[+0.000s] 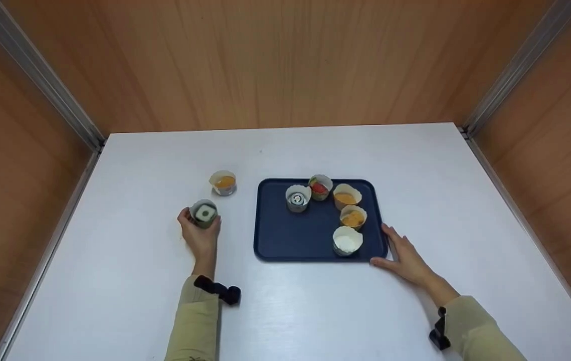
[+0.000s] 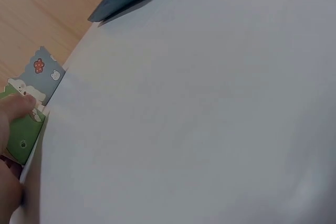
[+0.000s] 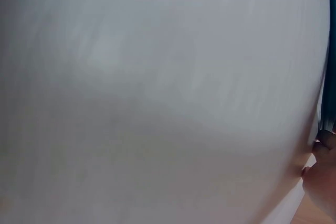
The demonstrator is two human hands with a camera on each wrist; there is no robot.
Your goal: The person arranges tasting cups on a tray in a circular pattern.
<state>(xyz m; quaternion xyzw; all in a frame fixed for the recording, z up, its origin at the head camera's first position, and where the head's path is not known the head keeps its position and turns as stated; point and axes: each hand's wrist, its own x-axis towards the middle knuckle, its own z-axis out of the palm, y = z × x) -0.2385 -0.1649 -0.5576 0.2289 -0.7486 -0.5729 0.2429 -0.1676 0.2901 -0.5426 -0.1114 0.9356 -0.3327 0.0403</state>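
On the left of the white table, my left hand [image 1: 200,240] holds a paper baking cup [image 1: 193,210] between thumb and fingers, with a pale green piece [image 1: 205,213] inside. In the left wrist view its green printed side [image 2: 26,135] shows under my thumb. Just beyond stands another paper cup [image 1: 216,189] with an orange filling. My right hand [image 1: 408,261] is spread at the near right corner of a dark blue tray [image 1: 285,240], fingertips right at its rim. In the right wrist view most of that hand is out of frame.
Several paper cups stand on the tray: one with a silvery round item [image 1: 297,199], one with a red piece [image 1: 319,188], two with orange pieces [image 1: 353,218] and one white inside [image 1: 348,240]. Wooden panels [image 1: 285,65] enclose the table at the back and sides.
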